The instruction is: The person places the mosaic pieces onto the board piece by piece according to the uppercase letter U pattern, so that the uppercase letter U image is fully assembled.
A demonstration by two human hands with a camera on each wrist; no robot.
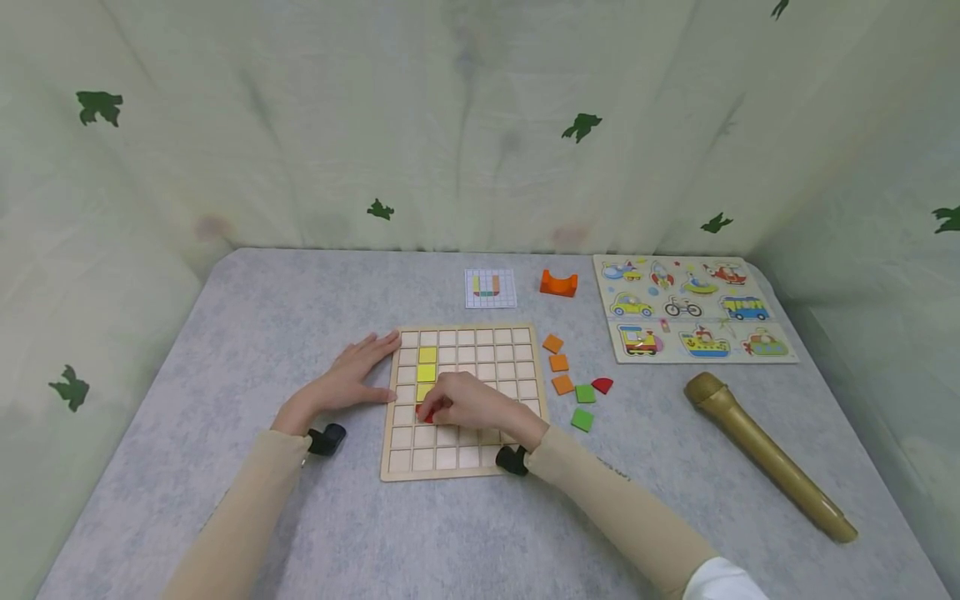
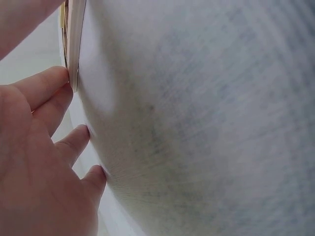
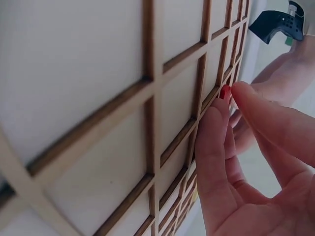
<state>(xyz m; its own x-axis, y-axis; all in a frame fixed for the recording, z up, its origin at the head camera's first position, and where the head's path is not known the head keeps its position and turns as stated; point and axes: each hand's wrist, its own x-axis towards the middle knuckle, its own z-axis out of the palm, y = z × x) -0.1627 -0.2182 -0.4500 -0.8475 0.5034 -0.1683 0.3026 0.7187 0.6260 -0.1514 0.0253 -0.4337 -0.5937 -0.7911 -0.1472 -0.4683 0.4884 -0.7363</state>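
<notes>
A square wooden grid board (image 1: 450, 477) lies on the table. Three yellow square tiles (image 1: 427, 356) fill a column of its cells toward the left. Just below them, my right hand (image 1: 468, 400) pinches a small red piece (image 3: 225, 92) between thumb and fingertips, right at a cell of the board. Those fingers hide most of the red piece's shape. At the board's left edge is my left hand (image 1: 348, 375), its fingers spread, with thumb and index fingertip touching the frame.
Right of the board lie orange tiles (image 1: 558, 362), green tiles (image 1: 585, 393) and a red quarter-circle (image 1: 602, 385). Behind it are a pattern card (image 1: 490, 288) and an orange arch-shaped block (image 1: 558, 284). Farther right lie a vehicle puzzle (image 1: 701, 321) and a long gold-brown stick (image 1: 772, 458) with a thicker end.
</notes>
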